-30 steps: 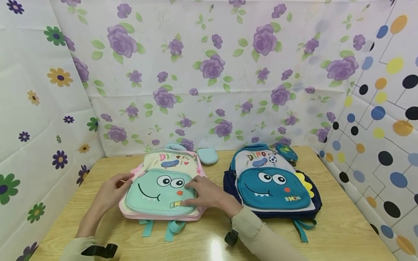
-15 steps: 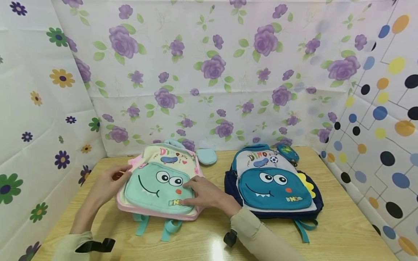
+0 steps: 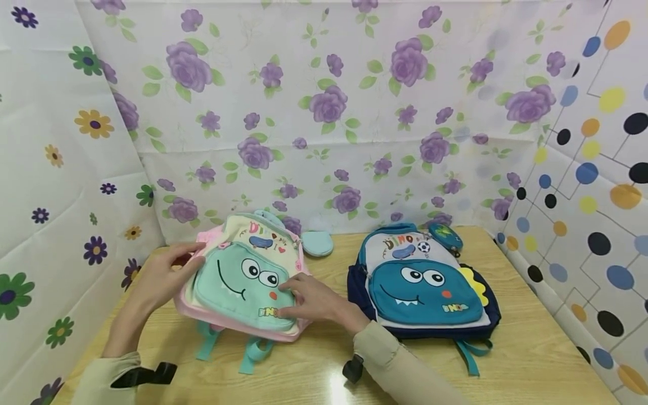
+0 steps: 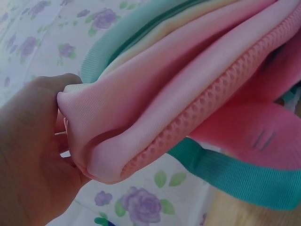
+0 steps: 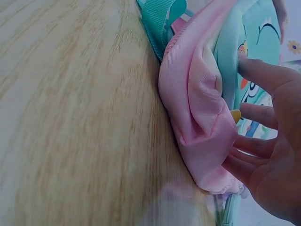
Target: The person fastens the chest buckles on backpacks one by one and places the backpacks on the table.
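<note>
A mint, cream and pink dinosaur backpack (image 3: 228, 306) lies face up on the table (image 3: 283, 382), its left side tilted up. My left hand (image 3: 159, 278) grips its left edge; in the left wrist view, that hand's (image 4: 35, 141) fingers curl round the pink side fabric (image 4: 141, 103), whose underside and teal strap (image 4: 249, 181) hang in sight. My right hand (image 3: 319, 298) rests against the front pocket's right side. Spread, fairly straight fingers (image 5: 258, 115) touch the backpack there in the right wrist view, where its pink side (image 5: 197, 113) lies on the wood.
A navy and teal dinosaur backpack (image 3: 425, 289) lies to the right, with a small teal pouch (image 3: 445, 236) at its top. A pale blue pouch (image 3: 318, 243) sits beside the mint backpack's top. Floral cloth (image 3: 324, 112) hangs behind, with patterned sheets at both sides.
The mint backpack's left side has risen and the backpack has tilted and shifted slightly left. My left hand has moved up with it; my right hand has followed slightly left.
</note>
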Demonstrator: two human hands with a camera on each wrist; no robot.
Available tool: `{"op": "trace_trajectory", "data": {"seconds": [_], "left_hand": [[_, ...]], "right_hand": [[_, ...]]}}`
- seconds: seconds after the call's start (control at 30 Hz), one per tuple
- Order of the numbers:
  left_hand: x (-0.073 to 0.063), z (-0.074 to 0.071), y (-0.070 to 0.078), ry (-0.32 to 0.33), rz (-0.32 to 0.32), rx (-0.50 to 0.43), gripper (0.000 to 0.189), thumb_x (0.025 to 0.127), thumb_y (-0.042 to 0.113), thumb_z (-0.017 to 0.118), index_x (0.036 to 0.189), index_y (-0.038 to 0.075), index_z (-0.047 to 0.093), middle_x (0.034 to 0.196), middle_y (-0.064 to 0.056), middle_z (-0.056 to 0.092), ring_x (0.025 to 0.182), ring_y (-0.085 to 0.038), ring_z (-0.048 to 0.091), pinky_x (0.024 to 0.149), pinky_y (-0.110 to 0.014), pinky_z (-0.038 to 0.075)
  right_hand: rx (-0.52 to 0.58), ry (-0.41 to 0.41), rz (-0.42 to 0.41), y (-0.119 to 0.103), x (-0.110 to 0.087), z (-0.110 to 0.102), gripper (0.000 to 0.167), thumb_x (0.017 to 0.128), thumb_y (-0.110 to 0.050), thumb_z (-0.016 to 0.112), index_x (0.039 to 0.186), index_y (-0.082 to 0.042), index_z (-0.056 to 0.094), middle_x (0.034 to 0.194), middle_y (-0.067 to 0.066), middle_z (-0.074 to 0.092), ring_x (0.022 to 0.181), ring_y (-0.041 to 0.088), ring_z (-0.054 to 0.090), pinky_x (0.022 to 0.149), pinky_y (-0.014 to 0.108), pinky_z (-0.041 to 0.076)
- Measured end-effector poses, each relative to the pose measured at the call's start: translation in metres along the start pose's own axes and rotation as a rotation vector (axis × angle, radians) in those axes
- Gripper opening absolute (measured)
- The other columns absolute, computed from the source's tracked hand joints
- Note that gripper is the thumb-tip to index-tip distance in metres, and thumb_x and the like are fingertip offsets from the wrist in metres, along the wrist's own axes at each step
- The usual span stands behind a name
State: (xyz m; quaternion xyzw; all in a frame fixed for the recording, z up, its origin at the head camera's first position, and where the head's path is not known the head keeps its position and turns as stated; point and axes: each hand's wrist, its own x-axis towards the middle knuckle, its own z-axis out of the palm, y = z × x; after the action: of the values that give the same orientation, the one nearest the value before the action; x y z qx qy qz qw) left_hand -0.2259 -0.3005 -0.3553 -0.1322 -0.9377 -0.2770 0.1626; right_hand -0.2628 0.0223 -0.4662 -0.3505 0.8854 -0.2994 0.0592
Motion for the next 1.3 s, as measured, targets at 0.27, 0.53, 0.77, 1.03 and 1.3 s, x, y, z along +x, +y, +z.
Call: {"op": "trace_trajectory", "data": {"seconds": [0.27, 0.53, 0.77, 1.03, 1.3], "left_hand": [[-0.001, -0.014, 0.019, -0.084, -0.046, -0.010, 0.051, 0.099, 0.040, 0.058, 0.142, 0.012, 0.055, 0.140, -0.018, 0.055, 0.116, -0.040, 0.058, 0.087, -0.052, 0.050], [0.016, -0.012, 0.034, -0.068, -0.035, 0.000, 0.051, 0.100, 0.042, 0.054, 0.143, 0.015, 0.054, 0.148, -0.020, 0.048, 0.134, -0.048, 0.044, 0.098, -0.069, 0.039], [0.024, -0.013, 0.045, -0.059, -0.025, 0.011, 0.051, 0.099, 0.038, 0.054, 0.144, 0.013, 0.052, 0.146, -0.019, 0.049, 0.133, -0.046, 0.044, 0.103, -0.068, 0.035], [0.035, -0.012, 0.064, -0.037, 0.035, 0.004, 0.047, 0.097, 0.029, 0.056, 0.139, 0.007, 0.057, 0.137, -0.020, 0.056, 0.128, -0.041, 0.048, 0.103, -0.061, 0.038], [0.047, -0.004, 0.084, 0.046, 0.103, -0.017, 0.038, 0.094, 0.021, 0.055, 0.127, 0.006, 0.067, 0.125, -0.017, 0.064, 0.123, -0.038, 0.051, 0.101, -0.056, 0.039]], "right_hand": [[0.076, -0.016, 0.020, -0.004, 0.006, 0.012, 0.067, 0.085, -0.065, 0.066, 0.138, -0.025, 0.059, 0.142, -0.002, 0.053, 0.128, 0.013, 0.050, 0.108, 0.034, 0.043], [0.168, 0.001, 0.024, -0.002, 0.008, 0.007, 0.062, 0.085, -0.060, 0.069, 0.135, -0.025, 0.060, 0.139, -0.002, 0.053, 0.126, 0.012, 0.050, 0.108, 0.035, 0.043], [0.190, 0.009, 0.017, 0.001, 0.012, 0.009, 0.060, 0.085, -0.059, 0.070, 0.134, -0.027, 0.060, 0.139, -0.002, 0.053, 0.126, 0.011, 0.050, 0.108, 0.034, 0.042], [0.244, 0.023, -0.022, 0.003, 0.017, 0.014, 0.056, 0.087, -0.047, 0.074, 0.135, -0.023, 0.061, 0.138, 0.000, 0.055, 0.128, 0.013, 0.050, 0.109, 0.030, 0.041], [0.314, 0.039, -0.074, 0.000, 0.023, 0.017, 0.058, 0.087, -0.034, 0.077, 0.137, -0.012, 0.059, 0.141, 0.002, 0.056, 0.129, 0.011, 0.050, 0.110, 0.028, 0.040]]}}
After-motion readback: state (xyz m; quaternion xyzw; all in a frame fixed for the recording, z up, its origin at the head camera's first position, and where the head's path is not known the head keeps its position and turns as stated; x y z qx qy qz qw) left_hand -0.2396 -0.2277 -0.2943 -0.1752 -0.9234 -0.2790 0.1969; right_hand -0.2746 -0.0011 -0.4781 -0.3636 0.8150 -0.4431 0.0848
